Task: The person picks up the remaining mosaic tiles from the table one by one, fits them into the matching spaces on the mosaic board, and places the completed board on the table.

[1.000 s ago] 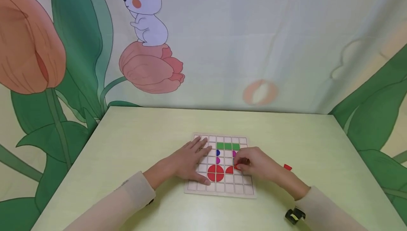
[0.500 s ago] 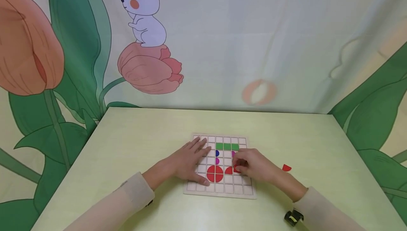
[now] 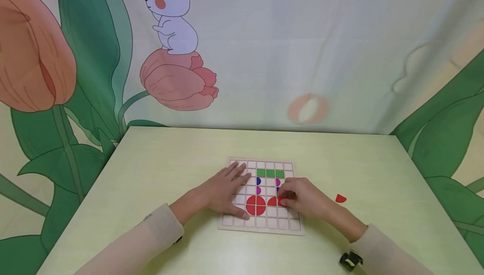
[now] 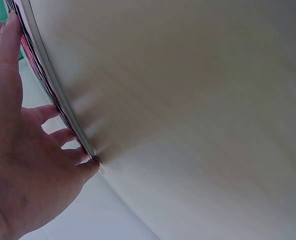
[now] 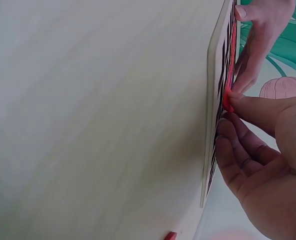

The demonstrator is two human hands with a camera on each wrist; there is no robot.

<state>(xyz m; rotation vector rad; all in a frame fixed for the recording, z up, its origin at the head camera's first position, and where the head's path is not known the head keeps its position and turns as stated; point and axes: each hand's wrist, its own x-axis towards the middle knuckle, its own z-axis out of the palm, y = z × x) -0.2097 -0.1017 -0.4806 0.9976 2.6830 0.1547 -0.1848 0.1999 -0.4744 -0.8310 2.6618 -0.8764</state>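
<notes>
A pale grid board [image 3: 272, 223] lies on the table with coloured pieces set in its cells. My left hand [image 3: 225, 189] rests on its left side, fingers spread and straight. With thumb and fingers, my right hand [image 3: 304, 196] pinches a red quarter-circle piece [image 5: 228, 101], low against the board, right beside another red quarter [image 3: 272, 202]. To the left, red quarters form a full circle [image 3: 256, 205]. Above are a green strip [image 3: 270, 173], blue [image 3: 259, 181] and magenta [image 3: 259, 190] half-circles on one side, and a similar pair partly covered by my right fingers.
A loose red quarter-circle piece [image 3: 340, 198] lies on the table [image 3: 181, 153] to the right of the board. Behind the table's far edge hangs a cloth backdrop [image 3: 249, 56] printed with tulips and a rabbit.
The red quarter in my right fingers has gone from tilted to flatter against the board, beside its neighbour. My right fingers have shifted slightly, uncovering more of the half-circles. My left hand stays put.
</notes>
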